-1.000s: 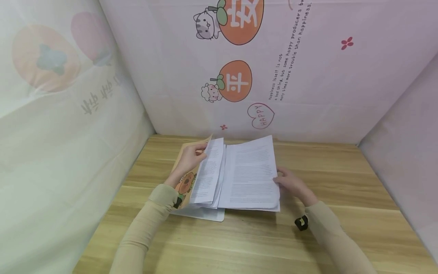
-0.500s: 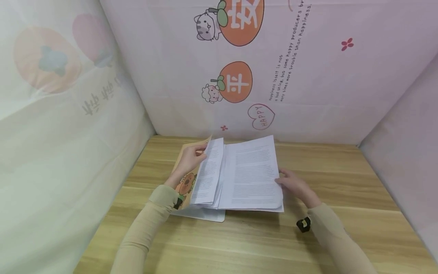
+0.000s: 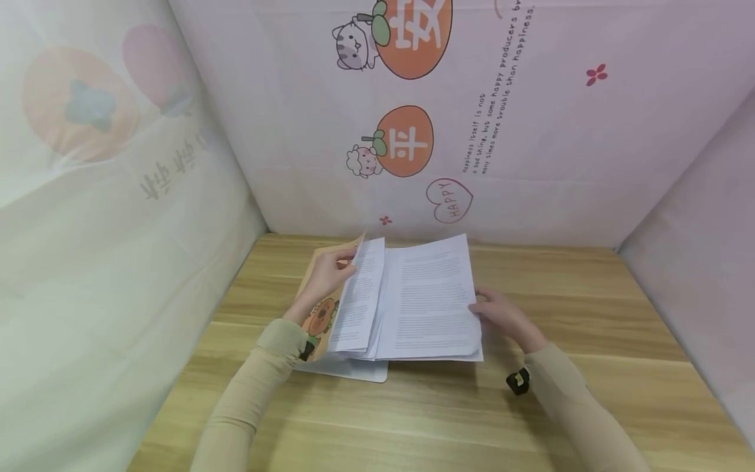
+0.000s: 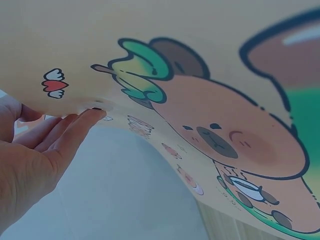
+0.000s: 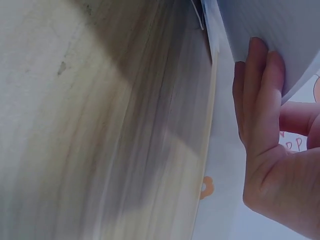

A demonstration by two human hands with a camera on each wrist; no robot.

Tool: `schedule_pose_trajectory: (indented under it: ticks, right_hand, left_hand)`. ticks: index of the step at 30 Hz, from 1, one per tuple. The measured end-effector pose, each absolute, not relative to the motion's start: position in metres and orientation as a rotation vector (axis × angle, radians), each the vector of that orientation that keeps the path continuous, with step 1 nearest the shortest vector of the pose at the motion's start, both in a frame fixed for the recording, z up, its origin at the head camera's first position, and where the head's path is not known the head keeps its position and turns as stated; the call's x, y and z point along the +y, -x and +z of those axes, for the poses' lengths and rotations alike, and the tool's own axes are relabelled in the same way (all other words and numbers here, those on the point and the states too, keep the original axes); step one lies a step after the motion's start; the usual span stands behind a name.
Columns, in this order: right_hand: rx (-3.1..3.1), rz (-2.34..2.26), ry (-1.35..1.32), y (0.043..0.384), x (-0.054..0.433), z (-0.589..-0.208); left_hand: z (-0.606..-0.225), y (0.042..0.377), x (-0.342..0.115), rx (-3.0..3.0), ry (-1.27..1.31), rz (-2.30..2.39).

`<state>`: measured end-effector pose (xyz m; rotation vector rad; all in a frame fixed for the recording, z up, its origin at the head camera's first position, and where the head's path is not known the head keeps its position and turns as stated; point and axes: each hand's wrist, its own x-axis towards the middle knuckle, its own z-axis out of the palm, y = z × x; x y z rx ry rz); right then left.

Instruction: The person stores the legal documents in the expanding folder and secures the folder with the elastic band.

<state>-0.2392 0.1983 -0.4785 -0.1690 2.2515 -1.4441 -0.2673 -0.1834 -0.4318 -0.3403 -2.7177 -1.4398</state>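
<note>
An orange folder cover (image 3: 320, 321) with a cartoon animal stands half raised at the left in the head view. My left hand (image 3: 323, 275) pinches its edge, together with the printed sheets (image 3: 361, 298) behind it, as far as I can tell. In the left wrist view the cover (image 4: 200, 115) curves above that hand (image 4: 40, 162). Printed papers (image 3: 436, 301) lie open to the right, lifted off the table. My right hand (image 3: 506, 319) holds their right edge, thumb in front. In the right wrist view its fingers (image 5: 260, 95) lie behind the paper (image 5: 275, 25).
A pale back cover (image 3: 356, 370) of the folder lies on the wooden table (image 3: 436, 426). Printed cloth walls (image 3: 531, 210) stand behind and on both sides. Dark wrist cameras (image 3: 519, 381) sit at the cuffs.
The right hand and the paper edge it holds shift slightly right, then back left. The left hand and the orange cover stay where they were.
</note>
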Motion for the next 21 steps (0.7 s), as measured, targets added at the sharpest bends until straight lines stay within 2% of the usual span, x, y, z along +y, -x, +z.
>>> schedule_pose_trajectory:
  ticks: [9, 21]
  right_hand:
    - [2.241, -1.444, 0.216, 0.245, 0.180, -0.472]
    - [2.228, -1.465, 0.135, 0.248, 0.164, -0.478]
  left_hand:
    - [-0.434, 0.269, -0.184, -2.715, 0.329, -1.440]
    - [-0.432, 0.268, -0.184, -2.726, 0.302, -1.455]
